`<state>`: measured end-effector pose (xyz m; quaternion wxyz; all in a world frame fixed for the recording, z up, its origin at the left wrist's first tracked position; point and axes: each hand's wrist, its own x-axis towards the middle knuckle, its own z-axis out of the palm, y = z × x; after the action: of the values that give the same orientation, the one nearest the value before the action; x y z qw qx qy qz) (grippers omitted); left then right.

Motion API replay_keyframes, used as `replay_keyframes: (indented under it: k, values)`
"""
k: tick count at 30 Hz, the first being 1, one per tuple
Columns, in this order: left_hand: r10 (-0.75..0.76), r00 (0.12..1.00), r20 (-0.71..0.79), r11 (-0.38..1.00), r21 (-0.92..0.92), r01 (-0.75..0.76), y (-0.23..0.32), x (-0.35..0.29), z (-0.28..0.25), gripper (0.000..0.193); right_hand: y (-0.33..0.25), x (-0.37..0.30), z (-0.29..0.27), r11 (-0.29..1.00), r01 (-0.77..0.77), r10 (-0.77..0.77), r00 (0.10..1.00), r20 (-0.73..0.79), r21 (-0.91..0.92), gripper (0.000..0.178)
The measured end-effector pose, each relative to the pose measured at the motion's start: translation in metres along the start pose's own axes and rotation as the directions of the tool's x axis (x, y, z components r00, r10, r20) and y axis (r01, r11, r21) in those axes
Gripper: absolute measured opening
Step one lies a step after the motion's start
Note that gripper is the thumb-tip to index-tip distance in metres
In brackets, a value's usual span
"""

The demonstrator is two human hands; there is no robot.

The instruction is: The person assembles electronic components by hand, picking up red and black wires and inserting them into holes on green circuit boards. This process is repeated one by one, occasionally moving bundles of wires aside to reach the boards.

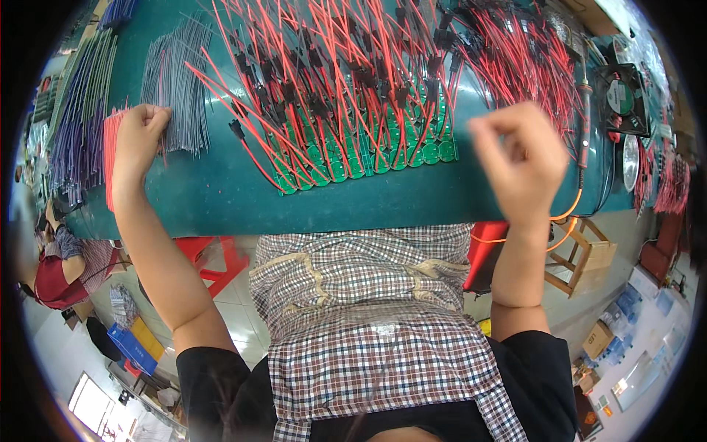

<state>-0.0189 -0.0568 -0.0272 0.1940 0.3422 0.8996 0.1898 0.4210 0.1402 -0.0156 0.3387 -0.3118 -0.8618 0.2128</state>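
Note:
My left hand (142, 136) is over the left part of the green table, between a bundle of red wires (112, 158) and a spread of grey wires (177, 88). Its thumb and forefinger press together; whatever they may hold is too small to make out. To the right, my right hand (524, 158) hovers above the table, blurred by motion, its fingers curled. It is nearest to the round green circuit boards (390, 156), joined in a panel, and to a heap of red and black wires (523, 59). Red leads with black connectors (320, 107) rise from the boards.
Purple wires (77, 140) lie at the far left. A soldering iron (585, 125) with an orange cord stands at the right, beside a black fan (622, 101). Below the table are a red stool (221, 265) and a wooden stool (582, 254). Another person (62, 272) sits at left.

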Motion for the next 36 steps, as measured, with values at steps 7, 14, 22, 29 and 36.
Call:
replay_keyframes:
  k: [7,14,22,29,36]
  values:
    - [-0.107,0.980,-0.170,0.932,-0.359,0.040,0.029,-0.051,-0.003,0.022,0.050,0.052,-0.009,0.909,-0.188,0.102,0.966,-0.239,-0.372,0.008]
    - [0.013,0.963,-0.270,0.845,-0.511,-0.155,0.069,-0.126,0.028,0.017,0.066,0.079,-0.012,0.722,-0.308,0.356,0.933,-0.049,-0.619,0.029]
    - [0.061,0.959,-0.276,0.948,-0.285,-0.142,0.073,-0.168,0.071,0.011,0.052,0.087,0.008,0.728,-0.288,0.303,0.949,-0.084,-0.622,0.025]
    - [0.259,0.954,-0.150,0.748,-0.593,-0.297,0.151,-0.184,0.095,0.013,0.032,0.086,-0.001,0.791,-0.427,0.368,0.904,-0.216,-0.438,0.011]
    - [0.489,0.847,-0.209,0.708,-0.471,-0.526,0.193,-0.166,0.139,0.015,0.048,0.055,-0.020,0.906,-0.372,0.420,0.853,-0.312,0.202,0.022]
